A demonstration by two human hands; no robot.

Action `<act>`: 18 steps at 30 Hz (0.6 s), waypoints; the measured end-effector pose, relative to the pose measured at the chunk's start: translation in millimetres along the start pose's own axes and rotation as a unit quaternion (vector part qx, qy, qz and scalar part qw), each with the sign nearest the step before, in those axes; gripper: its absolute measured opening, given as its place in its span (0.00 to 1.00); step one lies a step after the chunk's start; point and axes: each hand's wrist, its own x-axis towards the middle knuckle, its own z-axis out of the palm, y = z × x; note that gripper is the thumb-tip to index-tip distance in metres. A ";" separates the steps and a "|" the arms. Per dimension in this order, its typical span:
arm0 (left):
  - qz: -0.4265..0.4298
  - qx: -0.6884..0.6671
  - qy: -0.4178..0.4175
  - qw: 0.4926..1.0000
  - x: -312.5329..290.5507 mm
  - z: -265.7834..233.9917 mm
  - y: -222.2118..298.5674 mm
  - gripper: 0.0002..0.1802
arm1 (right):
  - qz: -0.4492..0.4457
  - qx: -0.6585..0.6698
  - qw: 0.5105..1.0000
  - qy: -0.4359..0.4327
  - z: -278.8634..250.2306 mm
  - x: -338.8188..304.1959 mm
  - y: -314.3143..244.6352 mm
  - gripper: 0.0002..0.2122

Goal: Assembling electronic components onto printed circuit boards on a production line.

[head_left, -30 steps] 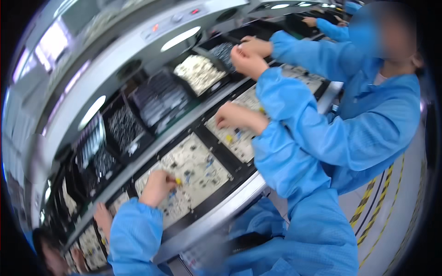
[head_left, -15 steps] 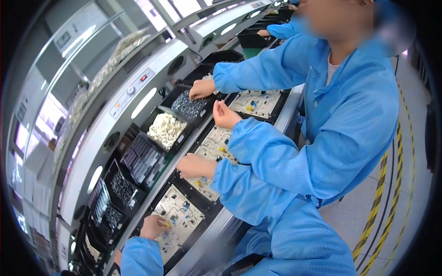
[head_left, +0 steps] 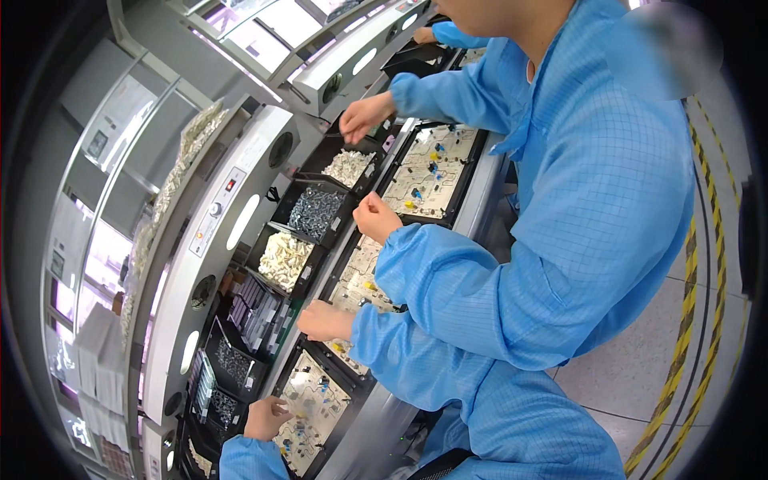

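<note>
My left hand [head_left: 268, 418] hovers at the left edge of a pale circuit board [head_left: 308, 400] in a black frame. Its thumb and forefinger are slightly apart, with no part visible between them. Blue, yellow and black components stand on that board. Higher up, my right hand [head_left: 324, 320] is closed, knuckles up, over the left edge of another pale circuit board [head_left: 352, 276]. Whatever its fingers hold, if anything, is hidden. Close to it on the left is a black bin of cream-white parts [head_left: 286, 260].
A co-worker in a blue smock [head_left: 592, 184] leans in from the right, one hand [head_left: 368, 118] above a bin of pale parts [head_left: 348, 168]. Dark metallic parts [head_left: 316, 212] fill another bin. A grey machine panel with switches [head_left: 218, 210] runs behind the bins. Yellow-black tape [head_left: 680, 360] marks the floor.
My left thumb and forefinger have parted and come off a yellow component on the board. My right hand stays closed. The co-worker's far hand has lifted from the metallic parts towards the pale-parts bin. The view has shifted.
</note>
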 end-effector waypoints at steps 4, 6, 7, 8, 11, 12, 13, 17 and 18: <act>0.005 -0.005 0.015 1.000 -17.1 2.9 31.0 0.18 | 0.002 -0.015 0.999 0.029 -3.0 -5.5 7.5 0.06; 0.041 0.004 -0.036 0.998 -33.3 3.5 57.6 0.15 | -0.009 -0.025 0.999 0.042 -1.8 -4.5 10.5 0.05; 0.050 0.021 -0.055 0.997 -52.3 3.4 67.6 0.13 | -0.009 -0.035 0.999 0.037 -8.0 -1.4 3.8 0.05; 0.069 -0.007 -0.087 0.994 -64.8 7.1 77.0 0.12 | -0.011 -0.036 0.999 0.028 -8.5 2.2 1.8 0.04; 0.098 -0.041 -0.182 0.977 -104.5 15.0 114.3 0.13 | -0.020 -0.039 0.999 0.019 -2.2 4.8 5.7 0.04; 0.092 -0.067 -0.213 0.970 -116.7 14.0 128.5 0.13 | -0.019 -0.015 1.000 0.018 -1.7 5.4 7.8 0.04; 0.132 -0.075 -0.223 0.963 -124.2 26.6 121.8 0.12 | -0.024 -0.016 0.999 0.035 -0.9 4.1 9.4 0.04; 0.129 -0.168 -0.255 0.944 -153.7 69.5 113.6 0.11 | -0.038 -0.012 0.998 0.056 -24.9 -3.4 -2.6 0.05; 0.067 -0.204 -0.306 0.927 -161.4 72.3 116.4 0.11 | -0.038 0.001 0.996 0.076 -35.9 -7.6 -11.2 0.05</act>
